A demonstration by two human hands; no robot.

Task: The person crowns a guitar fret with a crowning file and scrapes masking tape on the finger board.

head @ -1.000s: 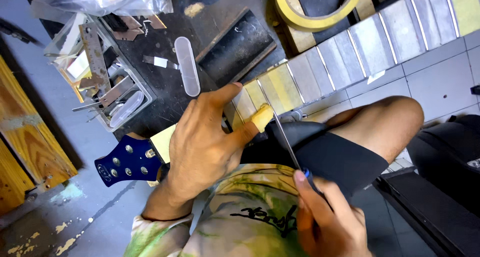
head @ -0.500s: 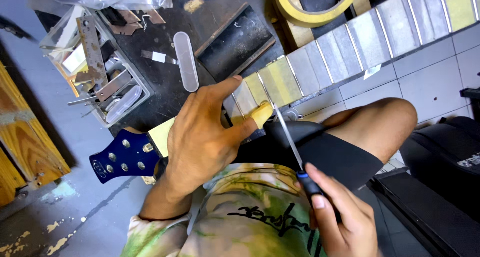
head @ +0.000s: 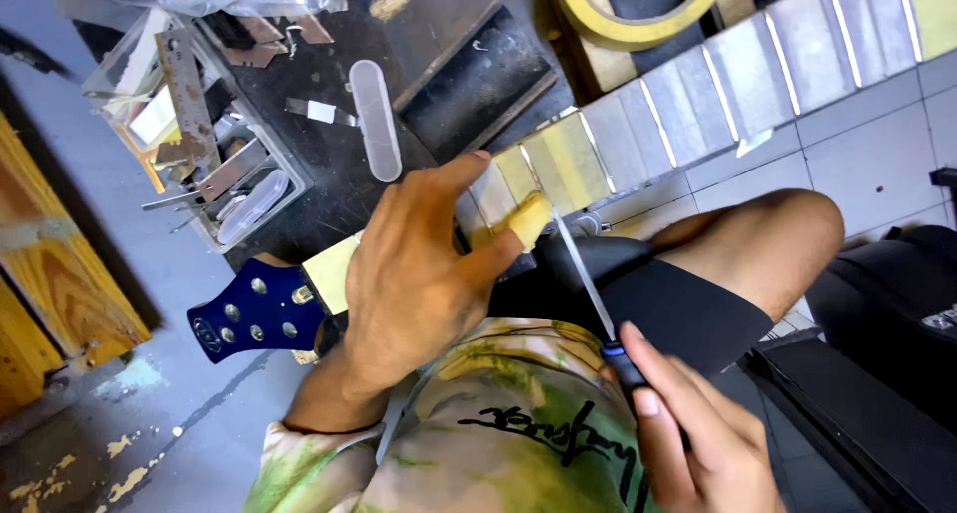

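Hands on a taped guitar neck

The left hand (head: 414, 274) lies spread on the neck (head: 638, 139), which runs from the blue headstock (head: 254, 314) toward the upper right. The right hand (head: 688, 433) is closed on a slim file (head: 583, 274) pointing up at the neck; its tip is hidden behind the left thumb.
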